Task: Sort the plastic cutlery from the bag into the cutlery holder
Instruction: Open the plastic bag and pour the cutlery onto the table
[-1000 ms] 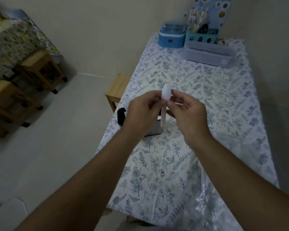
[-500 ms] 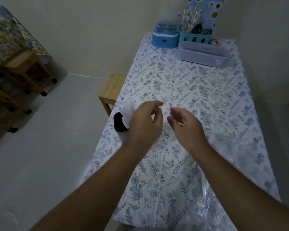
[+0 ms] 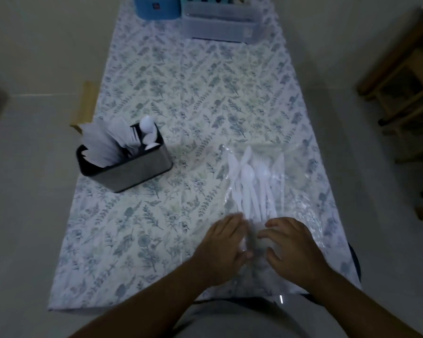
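Note:
A clear plastic bag [image 3: 300,167] lies on the near right of the table, with several white plastic spoons, forks and knives [image 3: 254,184] inside, handles toward me. My left hand [image 3: 224,245] and my right hand [image 3: 291,242] sit side by side at the bag's near end, fingers curled on the film around its mouth, just below the handle ends. The black and grey cutlery holder [image 3: 132,172] stands at the left, apart from both hands. White spoons [image 3: 148,129] stand at its right end, forks in the middle and knives at the left.
The table wears a floral cloth [image 3: 181,81]. A blue container [image 3: 156,8] and a clear plastic box [image 3: 220,28] stand at its far end. A wooden stool [image 3: 83,106] is by the left edge, and wooden furniture [image 3: 401,81] stands on the right.
The white spoon held between both hands a second ago is gone from them. Both hands have moved from the holder to the bag's near end, and the view has tilted down.

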{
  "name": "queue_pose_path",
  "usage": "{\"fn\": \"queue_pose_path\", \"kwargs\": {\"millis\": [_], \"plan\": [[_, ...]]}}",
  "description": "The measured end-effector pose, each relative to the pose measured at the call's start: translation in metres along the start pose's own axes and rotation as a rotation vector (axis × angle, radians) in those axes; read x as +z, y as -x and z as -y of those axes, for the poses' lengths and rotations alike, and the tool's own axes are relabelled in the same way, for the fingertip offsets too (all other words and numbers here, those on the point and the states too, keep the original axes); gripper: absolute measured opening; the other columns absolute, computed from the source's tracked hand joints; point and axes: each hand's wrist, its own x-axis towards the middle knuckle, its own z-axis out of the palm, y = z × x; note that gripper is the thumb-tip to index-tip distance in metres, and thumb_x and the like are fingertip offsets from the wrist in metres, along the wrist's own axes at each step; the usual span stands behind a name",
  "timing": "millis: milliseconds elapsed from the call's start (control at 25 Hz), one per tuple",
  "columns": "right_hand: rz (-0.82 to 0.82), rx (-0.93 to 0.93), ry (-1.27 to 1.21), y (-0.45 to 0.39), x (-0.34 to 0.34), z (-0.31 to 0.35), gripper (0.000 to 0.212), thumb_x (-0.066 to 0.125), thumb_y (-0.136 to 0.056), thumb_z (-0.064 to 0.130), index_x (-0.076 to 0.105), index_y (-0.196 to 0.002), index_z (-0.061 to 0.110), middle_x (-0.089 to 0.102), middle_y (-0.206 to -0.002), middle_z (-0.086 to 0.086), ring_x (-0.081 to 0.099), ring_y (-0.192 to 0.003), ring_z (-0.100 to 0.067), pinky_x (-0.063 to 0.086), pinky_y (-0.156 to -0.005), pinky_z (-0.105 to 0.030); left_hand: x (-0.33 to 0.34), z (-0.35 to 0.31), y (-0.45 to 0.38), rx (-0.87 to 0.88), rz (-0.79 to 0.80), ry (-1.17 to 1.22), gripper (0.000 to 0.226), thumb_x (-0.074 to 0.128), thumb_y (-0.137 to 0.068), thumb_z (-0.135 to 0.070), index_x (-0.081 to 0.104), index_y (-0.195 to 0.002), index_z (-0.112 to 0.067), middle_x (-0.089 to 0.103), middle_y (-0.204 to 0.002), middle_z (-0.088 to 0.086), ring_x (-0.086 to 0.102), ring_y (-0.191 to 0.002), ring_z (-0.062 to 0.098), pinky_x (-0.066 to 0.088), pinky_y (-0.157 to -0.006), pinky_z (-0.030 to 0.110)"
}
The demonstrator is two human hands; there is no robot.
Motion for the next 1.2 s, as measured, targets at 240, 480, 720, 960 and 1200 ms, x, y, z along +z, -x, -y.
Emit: {"fn": "queue_pose_path", "kwargs": {"millis": [240, 480, 720, 960, 1200], "plan": [[0.07, -0.082, -0.03, 0.014, 0.02, -0.033, 0.055, 0.064, -0.088, 0.024, 0.056, -0.143, 0.028, 0.042, -0.157, -0.004, 0.032, -0.146, -0.023, 0.028, -0.119, -0.037, -0.026, 0.029, -0.044, -0.16, 0.006, -0.45, 0.07, 0.031, -0.104, -0.041, -0.005, -0.159, -0.018, -0.011, -0.165, 0.01, -0.008, -0.153, 0.028, 0.002, -0.124, 0.049], [-0.051, 0.013, -0.027, -0.007, 0.029, -0.015, 0.05, 0.068, -0.084, 0.016, 0.064, -0.133, 0.023, 0.057, -0.138, -0.009, 0.052, -0.122, -0.032, 0.05, -0.1, -0.05, 0.004, 0.007, 0.014, -0.065, 0.116, -0.318, 0.069, 0.023, -0.102, -0.055, 0.007, -0.16, -0.019, 0.0, -0.167, 0.002, -0.008, -0.154, 0.019, 0.006, -0.126, 0.044], [0.044, -0.036, -0.117, -0.008, 0.033, 0.002, 0.035, 0.074, -0.085, 0.031, 0.069, -0.118, 0.02, 0.062, -0.108, 0.001, 0.057, -0.097, -0.02, 0.054, -0.079, -0.036, 0.009, -0.005, 0.02, -0.194, 0.019, -0.326, 0.069, 0.037, -0.099, -0.046, 0.02, -0.158, -0.015, 0.006, -0.167, 0.011, 0.004, -0.154, 0.029, 0.009, -0.124, 0.046], [0.085, 0.022, -0.158, -0.028, 0.025, 0.008, 0.011, 0.063, -0.093, 0.022, 0.069, -0.088, 0.014, 0.055, -0.084, 0.005, 0.057, -0.079, -0.017, 0.049, -0.067, -0.032, 0.015, -0.011, 0.05, -0.129, 0.001, -0.254, 0.067, 0.056, -0.082, -0.036, 0.047, -0.146, -0.015, 0.048, -0.146, 0.01, 0.044, -0.132, 0.028, 0.042, -0.109, 0.044], [0.133, 0.01, -0.144, -0.026, 0.028, 0.021, 0.012, 0.069, -0.086, 0.031, 0.064, -0.094, 0.022, 0.059, -0.092, 0.006, 0.056, -0.084, -0.014, 0.052, -0.071, -0.035, 0.007, -0.009, 0.042, -0.089, -0.002, -0.266, 0.06, 0.056, -0.079, -0.034, 0.057, -0.135, -0.014, 0.054, -0.138, 0.008, 0.048, -0.129, 0.029, 0.044, -0.103, 0.046]]}}
